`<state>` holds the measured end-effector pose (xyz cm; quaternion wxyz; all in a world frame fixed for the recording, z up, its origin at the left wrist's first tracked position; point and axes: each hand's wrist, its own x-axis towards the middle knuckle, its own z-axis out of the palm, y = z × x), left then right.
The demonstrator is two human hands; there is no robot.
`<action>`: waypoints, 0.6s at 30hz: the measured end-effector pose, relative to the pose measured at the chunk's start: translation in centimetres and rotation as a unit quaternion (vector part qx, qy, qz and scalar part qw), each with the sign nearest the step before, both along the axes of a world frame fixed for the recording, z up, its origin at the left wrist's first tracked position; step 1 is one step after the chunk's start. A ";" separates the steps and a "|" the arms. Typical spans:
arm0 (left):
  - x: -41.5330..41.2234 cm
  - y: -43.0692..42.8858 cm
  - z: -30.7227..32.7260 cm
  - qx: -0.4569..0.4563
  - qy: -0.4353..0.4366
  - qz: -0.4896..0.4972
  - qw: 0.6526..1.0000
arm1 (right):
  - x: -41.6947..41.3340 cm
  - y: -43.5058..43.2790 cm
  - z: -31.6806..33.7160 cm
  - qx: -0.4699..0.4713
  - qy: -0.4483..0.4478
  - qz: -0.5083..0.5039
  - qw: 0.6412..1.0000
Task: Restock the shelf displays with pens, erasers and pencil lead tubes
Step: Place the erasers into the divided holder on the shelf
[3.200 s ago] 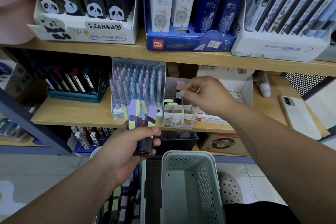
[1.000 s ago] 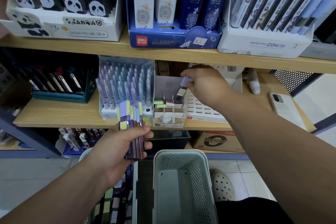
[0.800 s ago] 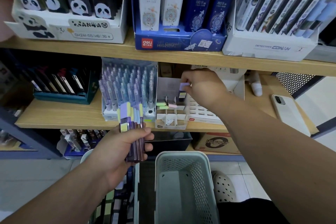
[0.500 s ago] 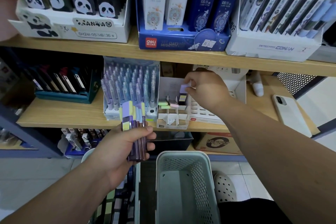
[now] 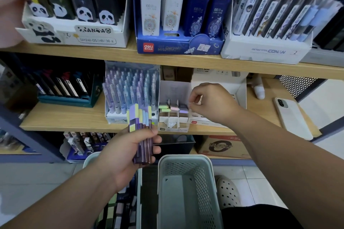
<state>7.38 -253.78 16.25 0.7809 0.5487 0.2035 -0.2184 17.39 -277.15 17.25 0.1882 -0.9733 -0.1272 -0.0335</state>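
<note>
my left hand (image 5: pixel 130 151) is clenched around a fanned bundle of lead tubes (image 5: pixel 141 135), their pastel caps pointing up and overlapping the front lip of the middle shelf (image 5: pixel 65 117). my right hand (image 5: pixel 211 101) hangs just beside the right edge of the white divided box (image 5: pixel 174 117), fingers loosely curled with thumb and forefinger pinched near each other; i cannot tell whether anything is between them. a purple-capped tube (image 5: pixel 183 108) stands in the box's back right cell, touching the pink and green ones (image 5: pixel 164 108) next to it. the front cells of the box are bare cardboard. the box sits wedged between the tray of pale pens (image 5: pixel 130 91) on its left and a white carton (image 5: pixel 240 91) on its right. the upper shelf board (image 5: pixel 186 59) runs close above my right knuckles. below, the pale green basket (image 5: pixel 186 160) stands under the shelf edge. a phone (image 5: pixel 292 117) lies well apart on the right.
</note>
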 end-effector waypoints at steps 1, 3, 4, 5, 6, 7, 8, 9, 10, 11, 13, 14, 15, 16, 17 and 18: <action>0.0 0.0 0.0 -0.007 0.001 -0.003 1.000 | -0.3 0.2 0.4 0.013 -0.007 -0.004 1.000; -0.1 -0.1 0.1 -0.021 -0.002 -0.014 1.000 | -1.0 1.1 1.3 0.080 0.006 -0.003 0.997; -0.2 -0.2 0.2 -0.025 -0.006 -0.025 0.999 | -1.5 1.7 1.8 0.143 0.042 0.002 0.989; -0.2 -0.2 0.3 -0.025 -0.012 -0.038 0.999 | -2.0 2.5 2.2 0.212 0.098 0.009 0.972; -0.3 -0.3 0.5 -0.025 -0.020 -0.052 0.998 | -2.5 3.1 2.5 0.259 0.154 0.016 0.953; -0.3 -0.4 0.6 -0.027 -0.028 -0.065 0.997 | -2.8 3.6 2.7 0.277 0.201 0.027 0.939; -0.4 -0.5 0.8 -0.030 -0.036 -0.078 0.996 | -3.1 4.0 2.8 0.277 0.237 0.041 0.930; -0.5 -0.6 0.9 -0.034 -0.043 -0.088 0.995 | -3.3 4.3 2.8 0.277 0.262 0.056 0.923; -0.6 -0.7 1.0 -0.037 -0.048 -0.097 0.993 | -3.4 4.4 2.8 0.282 0.279 0.067 0.916; -0.6 -0.7 1.1 -0.039 -0.051 -0.101 0.993 | -3.4 4.4 2.8 0.296 0.291 0.070 0.907; -0.6 -0.7 1.1 -0.037 -0.056 -0.100 0.993 | -3.3 4.2 2.8 0.345 0.314 0.062 0.882; -0.6 -0.6 1.1 -0.037 -0.057 -0.096 0.993 | -3.3 4.0 2.8 0.367 0.321 0.059 0.871; -0.5 -0.6 1.0 -0.038 -0.055 -0.090 0.994 | -3.2 3.9 2.8 0.383 0.324 0.055 0.863; -0.5 -0.5 1.0 -0.038 -0.051 -0.084 0.994 | -3.2 3.7 2.7 0.393 0.323 0.050 0.860; -0.4 -0.5 0.9 -0.039 -0.045 -0.077 0.995 | -3.2 3.5 2.7 0.398 0.320 0.046 0.859; -0.4 -0.4 0.8 -0.038 -0.038 -0.071 0.996 | -3.1 3.4 2.8 0.401 0.316 0.041 0.859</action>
